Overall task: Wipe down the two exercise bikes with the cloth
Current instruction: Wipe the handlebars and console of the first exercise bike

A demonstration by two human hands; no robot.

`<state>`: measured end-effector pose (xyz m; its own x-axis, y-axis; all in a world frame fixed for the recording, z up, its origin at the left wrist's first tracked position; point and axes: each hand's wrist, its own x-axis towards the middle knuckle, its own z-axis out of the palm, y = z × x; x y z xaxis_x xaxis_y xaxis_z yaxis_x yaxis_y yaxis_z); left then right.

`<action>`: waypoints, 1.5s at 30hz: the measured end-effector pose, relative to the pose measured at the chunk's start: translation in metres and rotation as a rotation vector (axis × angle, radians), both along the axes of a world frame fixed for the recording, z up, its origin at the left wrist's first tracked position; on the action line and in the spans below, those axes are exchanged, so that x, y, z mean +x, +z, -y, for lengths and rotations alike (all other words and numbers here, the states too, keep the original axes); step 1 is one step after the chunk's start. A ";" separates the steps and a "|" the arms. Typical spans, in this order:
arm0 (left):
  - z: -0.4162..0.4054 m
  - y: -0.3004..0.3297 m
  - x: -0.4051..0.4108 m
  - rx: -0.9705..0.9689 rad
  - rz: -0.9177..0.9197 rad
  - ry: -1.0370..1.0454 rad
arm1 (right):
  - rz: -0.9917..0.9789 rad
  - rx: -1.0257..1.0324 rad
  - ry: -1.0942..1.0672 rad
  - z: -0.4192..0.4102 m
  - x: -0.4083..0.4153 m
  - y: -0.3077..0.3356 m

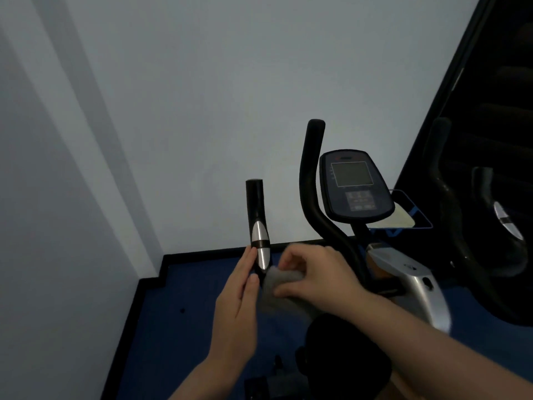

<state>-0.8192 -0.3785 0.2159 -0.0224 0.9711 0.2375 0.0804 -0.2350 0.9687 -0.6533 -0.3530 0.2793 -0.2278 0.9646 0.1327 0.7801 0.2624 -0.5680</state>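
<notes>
Now the right hand (314, 272) pinches the grey cloth (281, 280) against the bike's handle (258, 223), and the left hand (239, 301) rests flat beside it, fingers straight.

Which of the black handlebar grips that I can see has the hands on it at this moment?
The short grip on the left, with the silver sensor plate. The left hand touches it and the right hand holds the grey cloth against its base. The tall curved grip stands untouched.

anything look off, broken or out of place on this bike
Nothing stands out. The console sits straight between the handlebars, the left handlebar grip looks intact, and the grey cloth is gripped in the right hand against it while the left hand touches it.
</notes>
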 end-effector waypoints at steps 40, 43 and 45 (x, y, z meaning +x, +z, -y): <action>0.056 0.045 0.089 0.172 -0.505 0.170 | -0.397 0.190 0.031 0.002 0.118 0.032; 0.049 0.039 0.089 0.119 -0.718 0.105 | -0.270 0.166 -0.044 0.014 0.155 0.021; 0.045 0.036 0.092 0.045 -0.809 0.112 | -0.107 0.082 -0.049 0.023 0.169 0.004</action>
